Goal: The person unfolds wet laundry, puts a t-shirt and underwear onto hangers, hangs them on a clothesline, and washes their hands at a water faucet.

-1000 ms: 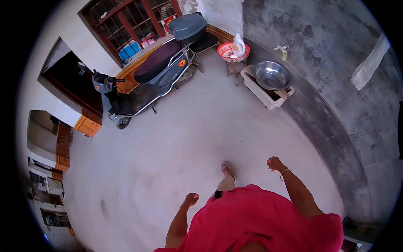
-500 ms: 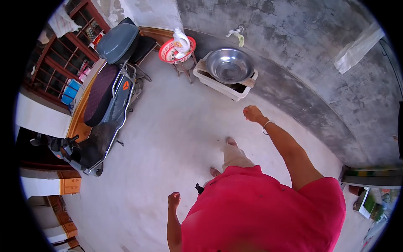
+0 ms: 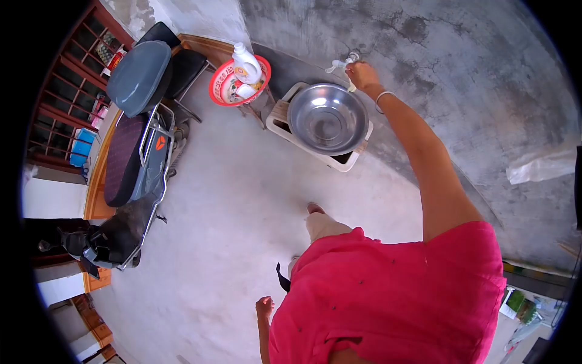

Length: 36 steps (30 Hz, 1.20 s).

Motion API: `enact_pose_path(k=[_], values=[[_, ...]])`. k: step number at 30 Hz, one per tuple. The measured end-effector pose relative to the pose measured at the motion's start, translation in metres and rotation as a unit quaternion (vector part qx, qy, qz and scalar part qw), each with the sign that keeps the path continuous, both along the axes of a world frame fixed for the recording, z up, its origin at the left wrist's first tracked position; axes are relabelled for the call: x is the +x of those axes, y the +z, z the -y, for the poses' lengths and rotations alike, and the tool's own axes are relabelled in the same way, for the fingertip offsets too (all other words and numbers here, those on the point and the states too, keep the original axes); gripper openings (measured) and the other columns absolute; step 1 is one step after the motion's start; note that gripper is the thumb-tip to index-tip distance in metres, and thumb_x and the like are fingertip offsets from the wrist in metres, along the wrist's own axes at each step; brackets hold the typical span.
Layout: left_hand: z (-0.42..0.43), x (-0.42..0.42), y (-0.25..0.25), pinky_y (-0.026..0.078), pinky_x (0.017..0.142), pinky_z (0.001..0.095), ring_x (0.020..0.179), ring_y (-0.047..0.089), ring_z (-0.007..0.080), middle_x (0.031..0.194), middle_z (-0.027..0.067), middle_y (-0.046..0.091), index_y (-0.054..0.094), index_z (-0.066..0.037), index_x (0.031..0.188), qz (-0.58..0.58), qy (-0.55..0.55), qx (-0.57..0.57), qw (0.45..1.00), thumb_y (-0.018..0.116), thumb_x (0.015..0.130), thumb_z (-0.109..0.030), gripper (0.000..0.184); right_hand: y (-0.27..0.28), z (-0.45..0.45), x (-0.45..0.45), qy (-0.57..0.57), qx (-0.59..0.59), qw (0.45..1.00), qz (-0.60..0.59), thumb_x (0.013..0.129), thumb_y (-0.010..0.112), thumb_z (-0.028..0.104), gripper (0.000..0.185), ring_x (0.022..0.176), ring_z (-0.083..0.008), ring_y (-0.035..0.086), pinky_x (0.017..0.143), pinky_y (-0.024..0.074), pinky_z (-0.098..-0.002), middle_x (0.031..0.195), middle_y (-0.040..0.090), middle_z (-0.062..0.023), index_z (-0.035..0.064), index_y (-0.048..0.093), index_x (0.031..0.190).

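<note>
My right hand [image 3: 364,75] is stretched out to the wall, its fingers curled round the front of the metal tap [image 3: 341,64]. A pale strip [image 3: 351,88] hangs from the spout just below the fingers, partly hidden by them. Under it, a wide steel basin [image 3: 328,128] sits on a board across a white trough [image 3: 339,162]; nothing shows in the basin apart from reflections. Low on the left, beside my body, my left hand [image 3: 264,306] hangs with loosely curled fingers, and nothing shows in it.
A red-rimmed basin [image 3: 218,96] with a white bottle [image 3: 246,65] rests on a stand left of the trough. A scooter [image 3: 130,164] and a black chair [image 3: 187,70] stand along the left side. White plastic [image 3: 542,167] hangs on the right wall.
My right hand has risen from beside the trough to the tap on the wall. My body has come closer to the basin, and my left hand has swung slightly down and right in view.
</note>
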State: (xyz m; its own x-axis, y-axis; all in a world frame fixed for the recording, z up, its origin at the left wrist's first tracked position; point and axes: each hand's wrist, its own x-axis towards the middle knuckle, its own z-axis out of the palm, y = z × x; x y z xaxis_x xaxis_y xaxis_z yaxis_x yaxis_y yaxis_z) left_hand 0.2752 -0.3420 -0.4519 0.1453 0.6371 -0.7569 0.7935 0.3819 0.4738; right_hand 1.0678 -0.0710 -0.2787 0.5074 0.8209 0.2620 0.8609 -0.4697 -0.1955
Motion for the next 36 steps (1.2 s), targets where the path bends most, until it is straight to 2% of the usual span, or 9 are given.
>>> enact_pose_path(k=[2,5,8,11,15,16,22,28,36], values=[[-0.002,0.023,0.009,0.054,0.06,0.0302,0.071,0.065,0.019,0.083,0.0096,0.065,0.061,-0.001,0.106,-0.01,0.024,-0.022,0.999,0.055,0.088,-0.013,0.022,0.009,-0.027,0.013,0.028,-0.033,0.998,0.038,0.081,0.063,0.033,0.027,0.102,-0.032,0.057,0.085,0.0479,-0.0415,0.102,0.064,-0.0107,0.0143,0.066,0.1],[0.0,0.047,0.011,0.054,0.061,0.0303,0.073,0.065,0.0197,0.085,0.0105,0.065,0.06,0.0,0.107,0.065,0.122,0.005,0.99,0.054,0.088,-0.012,0.023,0.014,-0.059,0.021,0.097,-0.144,0.974,0.143,0.078,0.066,0.037,0.034,0.106,-0.0293,0.056,0.087,0.0469,-0.0392,0.103,0.065,-0.0081,0.0135,0.065,0.103],[0.0,0.067,0.007,0.054,0.064,0.0302,0.075,0.065,0.0203,0.087,0.0112,0.065,0.059,0.001,0.108,0.089,0.226,-0.044,0.969,0.053,0.088,-0.011,0.025,0.012,-0.085,0.018,0.126,-0.266,0.932,0.21,0.075,0.068,0.045,0.044,0.105,-0.0288,0.057,0.087,0.0466,-0.0376,0.101,0.066,-0.0097,0.0116,0.067,0.102],[0.007,0.084,0.009,0.054,0.064,0.03,0.077,0.065,0.0204,0.088,0.0115,0.065,0.059,0.002,0.109,0.084,0.261,-0.039,0.961,0.052,0.088,-0.011,0.026,-0.01,-0.105,0.022,0.145,-0.292,0.915,0.239,0.069,0.07,0.046,0.039,0.1,-0.0253,0.06,0.082,0.0461,-0.0371,0.095,0.068,-0.0077,0.0155,0.07,0.094],[0.021,0.1,0.027,0.054,0.065,0.0301,0.078,0.065,0.0207,0.089,0.0123,0.065,0.059,0.002,0.109,0.068,0.277,-0.047,0.957,0.052,0.088,-0.011,0.026,-0.038,-0.126,0.036,0.18,-0.264,0.919,0.233,0.069,0.068,0.042,0.035,0.09,-0.0275,0.064,0.072,0.049,-0.0404,0.094,0.068,-0.0075,0.0143,0.071,0.091],[0.026,0.1,0.029,0.054,0.065,0.0303,0.078,0.065,0.0207,0.09,0.0125,0.065,0.059,0.002,0.109,0.064,0.269,-0.049,0.96,0.052,0.088,-0.011,0.026,-0.047,-0.133,0.04,0.168,-0.265,0.92,0.232,0.069,0.067,0.036,0.03,0.09,-0.0277,0.065,0.07,0.0502,-0.041,0.094,0.068,-0.0081,0.013,0.071,0.088],[0.04,0.111,0.04,0.054,0.064,0.0313,0.076,0.065,0.021,0.091,0.0127,0.065,0.06,0.0,0.109,0.047,0.242,-0.045,0.968,0.054,0.089,-0.012,0.024,-0.029,-0.133,0.037,0.181,-0.286,0.923,0.181,0.07,0.065,0.034,0.035,0.092,-0.0293,0.065,0.076,0.0512,-0.0422,0.096,0.067,-0.0115,0.0109,0.068,0.096],[0.031,0.116,0.036,0.054,0.065,0.0312,0.078,0.065,0.0212,0.091,0.0123,0.065,0.059,0.0,0.109,0.056,0.245,-0.038,0.967,0.054,0.089,-0.012,0.024,-0.008,-0.13,0.033,0.162,-0.302,0.931,0.128,0.071,0.065,0.04,0.042,0.094,-0.0299,0.064,0.079,0.051,-0.0394,0.1,0.066,-0.0135,0.0096,0.067,0.099],[0.018,0.122,0.039,0.054,0.065,0.0311,0.079,0.065,0.0208,0.091,0.0117,0.065,0.059,0.0,0.109,0.066,0.272,-0.038,0.959,0.054,0.089,-0.013,0.025,-0.011,-0.13,0.042,0.162,-0.309,0.93,0.111,0.072,0.063,0.045,0.046,0.097,-0.0286,0.063,0.082,0.0494,-0.0389,0.101,0.066,-0.014,0.0091,0.067,0.1]])
